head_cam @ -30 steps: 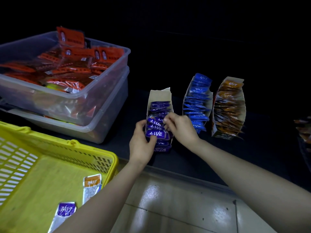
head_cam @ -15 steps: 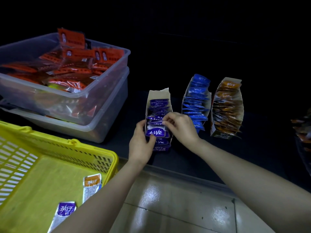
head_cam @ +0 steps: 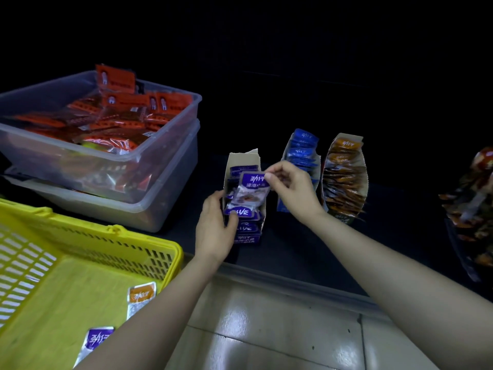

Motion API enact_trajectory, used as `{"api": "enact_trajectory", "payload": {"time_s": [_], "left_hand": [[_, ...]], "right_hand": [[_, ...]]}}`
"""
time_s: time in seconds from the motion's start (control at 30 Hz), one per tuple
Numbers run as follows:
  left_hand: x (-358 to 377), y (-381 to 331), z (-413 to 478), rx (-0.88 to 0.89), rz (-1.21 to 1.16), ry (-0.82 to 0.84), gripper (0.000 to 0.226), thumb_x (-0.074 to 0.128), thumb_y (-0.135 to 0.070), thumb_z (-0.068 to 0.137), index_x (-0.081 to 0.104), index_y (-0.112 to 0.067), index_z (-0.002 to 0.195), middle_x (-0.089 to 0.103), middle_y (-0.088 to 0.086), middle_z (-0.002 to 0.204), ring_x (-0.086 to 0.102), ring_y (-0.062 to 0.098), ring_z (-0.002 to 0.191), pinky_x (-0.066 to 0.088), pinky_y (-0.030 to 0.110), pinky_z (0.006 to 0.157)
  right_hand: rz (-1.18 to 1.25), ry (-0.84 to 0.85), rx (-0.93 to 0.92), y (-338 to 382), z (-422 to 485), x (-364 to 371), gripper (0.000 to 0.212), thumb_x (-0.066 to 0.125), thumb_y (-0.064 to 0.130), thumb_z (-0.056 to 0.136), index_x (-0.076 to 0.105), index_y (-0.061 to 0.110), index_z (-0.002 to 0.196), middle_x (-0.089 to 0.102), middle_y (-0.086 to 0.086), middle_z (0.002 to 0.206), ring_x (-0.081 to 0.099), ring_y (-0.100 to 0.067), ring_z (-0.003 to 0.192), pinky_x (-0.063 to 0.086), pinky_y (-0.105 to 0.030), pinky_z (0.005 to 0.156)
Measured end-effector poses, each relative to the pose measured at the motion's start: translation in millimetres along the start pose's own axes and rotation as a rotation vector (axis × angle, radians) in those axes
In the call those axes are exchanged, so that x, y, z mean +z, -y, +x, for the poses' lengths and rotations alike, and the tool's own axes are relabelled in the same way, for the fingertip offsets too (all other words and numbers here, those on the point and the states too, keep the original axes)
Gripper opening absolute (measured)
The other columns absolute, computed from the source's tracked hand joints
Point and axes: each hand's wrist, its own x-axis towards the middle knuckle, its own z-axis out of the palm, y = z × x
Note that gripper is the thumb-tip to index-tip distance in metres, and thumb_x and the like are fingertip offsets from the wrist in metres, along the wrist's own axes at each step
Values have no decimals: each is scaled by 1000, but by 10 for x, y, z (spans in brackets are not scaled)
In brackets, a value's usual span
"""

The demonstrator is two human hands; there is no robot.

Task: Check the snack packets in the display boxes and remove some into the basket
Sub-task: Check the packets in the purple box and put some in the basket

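Three cardboard display boxes stand on a dark shelf: one of purple packets (head_cam: 244, 161), one of blue packets (head_cam: 302, 153), one of orange packets (head_cam: 344, 177). My right hand (head_cam: 292, 189) pinches the top corner of a purple packet (head_cam: 252, 190) lifted partly out of the purple box. My left hand (head_cam: 214, 228) holds the box's left side, its thumb pressing on the front purple packets. The yellow basket (head_cam: 149, 252) at lower left holds an orange packet (head_cam: 140, 299) and a purple packet (head_cam: 97, 340).
Two stacked clear plastic tubs (head_cam: 170, 156) with red-orange snack packs sit behind the basket. More dark snack packs (head_cam: 472, 209) lie at the right edge. A tiled floor (head_cam: 266, 329) shows below the shelf edge.
My right hand has risen and drawn one purple packet up out of the row. My left hand has stayed on the box.
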Motion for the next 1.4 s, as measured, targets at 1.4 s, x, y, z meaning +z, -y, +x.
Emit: {"api": "enact_trajectory", "payload": {"time_s": [1.4], "left_hand": [[-95,-300,22,287,-234,-49,38,71,-4,86,69,-21,120,64,-9,125,57,10,119,46,33,104]], "right_hand": [[396,57,224,366,-27,107,18,58,1,93,50,13,104,66,-6,96,68,-14,73,58,-26,63]]}}
